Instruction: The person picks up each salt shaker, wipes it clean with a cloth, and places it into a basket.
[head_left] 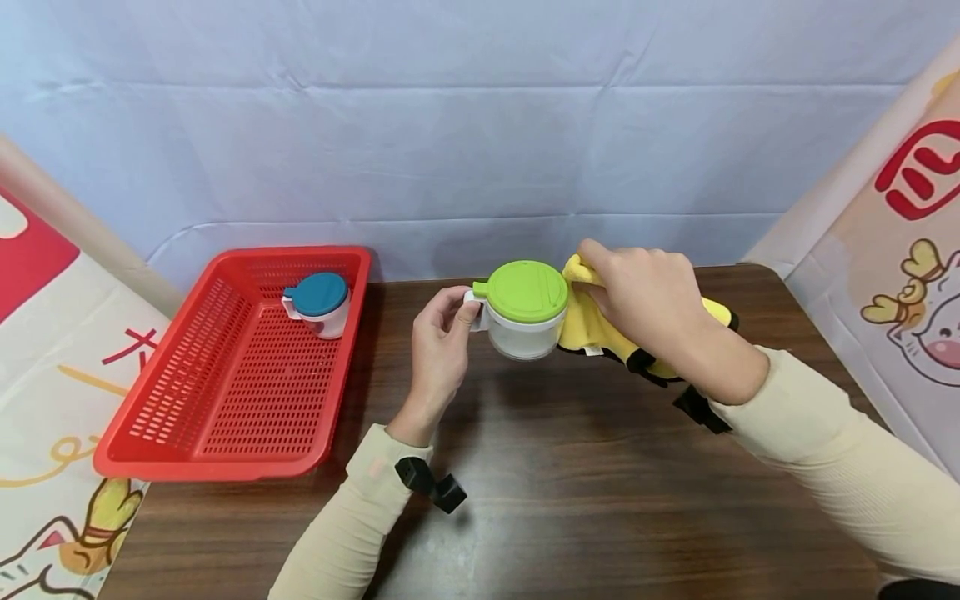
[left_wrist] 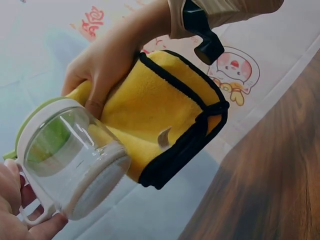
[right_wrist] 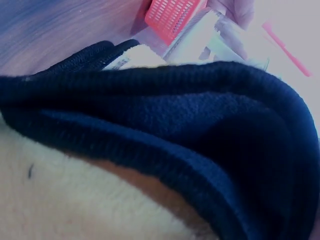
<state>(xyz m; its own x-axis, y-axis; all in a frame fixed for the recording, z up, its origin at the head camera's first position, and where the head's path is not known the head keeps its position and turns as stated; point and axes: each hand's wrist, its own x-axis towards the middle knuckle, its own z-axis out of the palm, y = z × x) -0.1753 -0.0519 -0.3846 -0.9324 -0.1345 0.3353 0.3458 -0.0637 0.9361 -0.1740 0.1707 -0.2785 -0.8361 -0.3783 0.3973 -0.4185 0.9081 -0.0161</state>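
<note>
My left hand [head_left: 441, 346] grips the white handle of a clear seasoning jar [head_left: 522, 340] with a green lid, held above the table. In the left wrist view the see-through jar [left_wrist: 75, 160] is tilted and nothing shows inside it. My right hand [head_left: 651, 287] pinches a folded yellow cloth [head_left: 600, 329] with black edging, its front part right against the jar's right side. Dark folds of the cloth [right_wrist: 165, 115] fill most of the right wrist view and hide the right fingers there.
A red plastic basket [head_left: 341, 400] stands on the left of the brown wooden table [head_left: 562, 500]. In its far right corner sits a second seasoning jar [head_left: 321, 302] with a blue lid. Pale curtains [head_left: 480, 150] hang behind the table.
</note>
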